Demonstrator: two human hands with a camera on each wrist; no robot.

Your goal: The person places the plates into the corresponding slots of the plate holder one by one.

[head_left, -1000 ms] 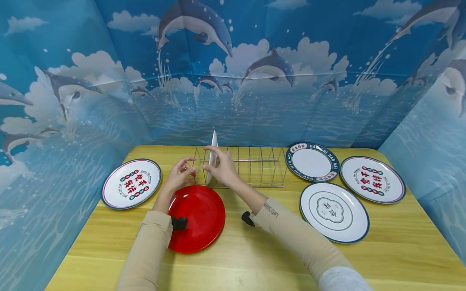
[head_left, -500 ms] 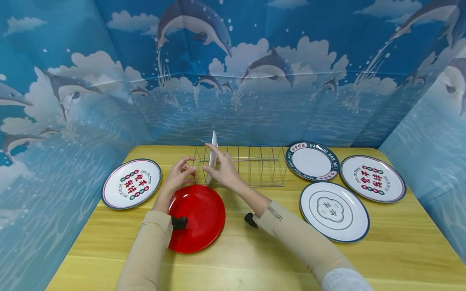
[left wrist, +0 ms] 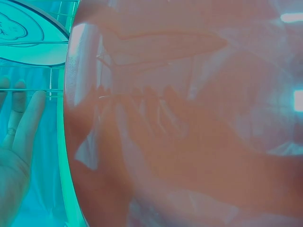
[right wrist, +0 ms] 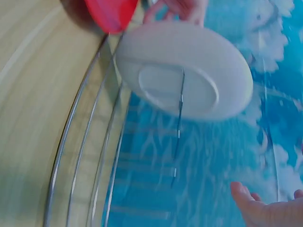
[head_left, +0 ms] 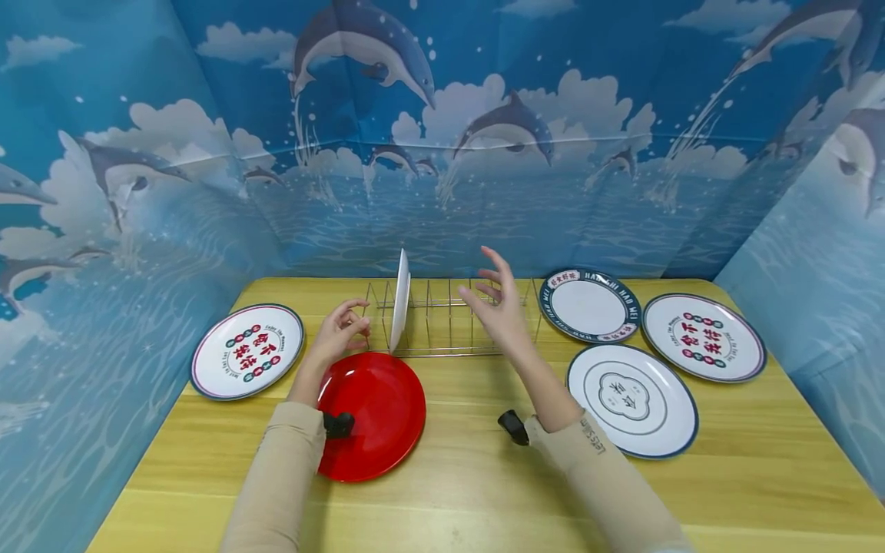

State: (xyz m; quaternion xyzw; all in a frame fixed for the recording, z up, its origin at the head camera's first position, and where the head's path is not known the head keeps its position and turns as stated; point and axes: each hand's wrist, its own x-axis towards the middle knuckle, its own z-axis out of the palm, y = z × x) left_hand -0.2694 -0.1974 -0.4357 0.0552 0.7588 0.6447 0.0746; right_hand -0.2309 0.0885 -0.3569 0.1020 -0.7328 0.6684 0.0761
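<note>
A white plate stands on edge in the left part of a wire dish rack. At the rack's left end, my left hand grips the end wire with curled fingers. In the left wrist view, the fingers reach that wire. My right hand is over the rack's right part, fingers spread and apart from the plate. The right wrist view shows the plate's underside and part of the right hand. A red plate lies below my left hand.
On the right lie a dark-rimmed plate, a plate with red lettering and a plate with a flower outline. Another red-lettered plate lies on the left. A dolphin-printed backdrop stands behind the table.
My right hand has let go of the upright plate and moved right, its fingers spreading. The plate stays standing in the rack. My left hand keeps its place.
</note>
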